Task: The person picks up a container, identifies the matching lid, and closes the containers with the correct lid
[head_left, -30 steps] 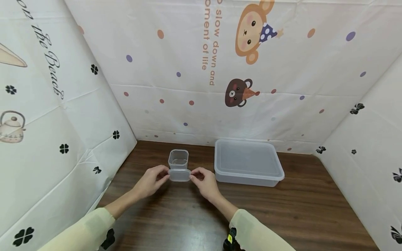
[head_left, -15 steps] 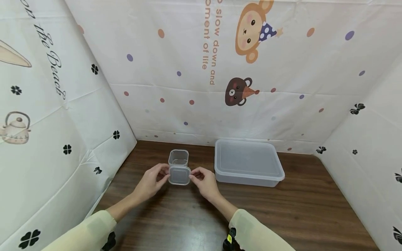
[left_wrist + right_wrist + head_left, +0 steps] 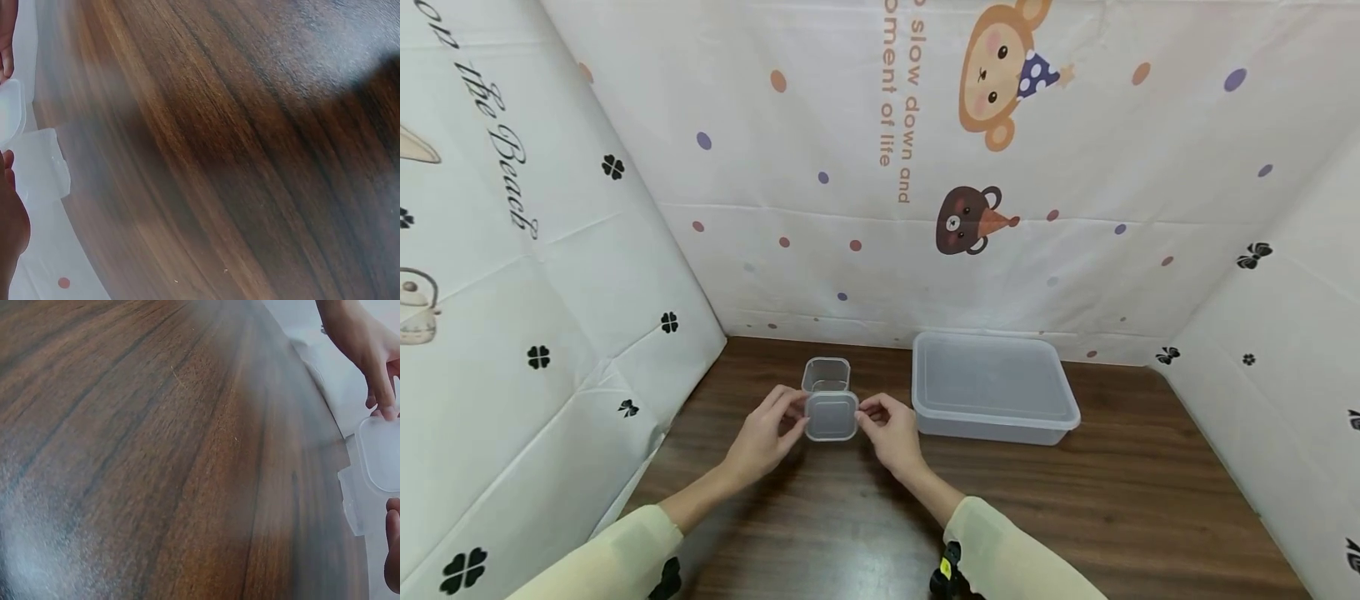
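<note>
A small translucent square lid (image 3: 831,417) is held up between both hands, its flat face turned toward the head camera. My left hand (image 3: 762,433) grips its left edge, with thumb and forefinger apart. On the opposite edge, the fingertips of my right hand (image 3: 891,435) pinch it. Right behind the lid stands a small clear square container (image 3: 827,374), its top uncovered; the lid hides its lower front. Both wrist views catch the lid (image 3: 9,112) only at the frame's border, with the container (image 3: 44,164) beside it and the hands partly cut off.
A large translucent plastic box (image 3: 996,385) with its lid on stands to the right of the hands, near the back. The brown wood-grain table (image 3: 1075,500) meets printed white cloth (image 3: 820,275) at the back and both sides.
The lid has tipped from a slanted, narrow view to facing the head camera more fully, and has shifted slightly up and right. Both hands keep at its edges; container and large box stay put.
</note>
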`<act>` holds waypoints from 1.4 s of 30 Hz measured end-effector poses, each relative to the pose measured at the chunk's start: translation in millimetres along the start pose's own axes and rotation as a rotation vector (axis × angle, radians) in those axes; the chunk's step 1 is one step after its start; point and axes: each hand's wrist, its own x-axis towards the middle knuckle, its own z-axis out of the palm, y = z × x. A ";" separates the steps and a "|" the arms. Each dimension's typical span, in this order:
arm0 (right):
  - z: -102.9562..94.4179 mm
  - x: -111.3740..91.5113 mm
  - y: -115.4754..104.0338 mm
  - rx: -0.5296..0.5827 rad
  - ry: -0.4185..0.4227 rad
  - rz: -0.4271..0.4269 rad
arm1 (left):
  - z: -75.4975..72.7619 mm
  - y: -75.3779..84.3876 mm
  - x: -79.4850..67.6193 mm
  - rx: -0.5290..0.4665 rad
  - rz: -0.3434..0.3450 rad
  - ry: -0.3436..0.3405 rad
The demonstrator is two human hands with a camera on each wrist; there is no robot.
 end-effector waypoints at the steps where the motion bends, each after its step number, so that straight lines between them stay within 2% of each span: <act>1: -0.1 0.5 -0.4 -0.008 0.003 -0.004 | 0.1 0.5 0.5 -0.001 -0.002 -0.003; 5: -0.4 2.1 -0.7 -0.036 0.013 -0.033 | 0.6 2.1 1.4 -0.013 -0.027 -0.032; 11: -1.2 2.4 2.2 -0.110 0.016 -0.100 | 1.8 3.7 -1.8 -0.026 -0.093 -0.141; 16: -1.5 2.4 4.2 -0.206 -0.026 -0.155 | 1.6 5.1 -3.8 -0.043 -0.164 -0.217; 23: -1.0 2.8 4.3 -0.235 -0.084 -0.181 | 1.3 3.9 -5.1 -0.026 -0.163 -0.267; 29: -3.4 1.2 1.6 -0.206 -0.192 -0.159 | -2.0 2.3 -4.7 -0.017 -0.155 -0.280; 35: -7.3 -0.8 -0.4 -0.218 -0.286 -0.109 | -10.9 1.4 2.4 -0.050 -0.151 -0.313; 42: -8.3 -0.7 2.3 -0.248 -0.335 -0.124 | -19.3 -3.1 8.4 -0.037 -0.218 -0.384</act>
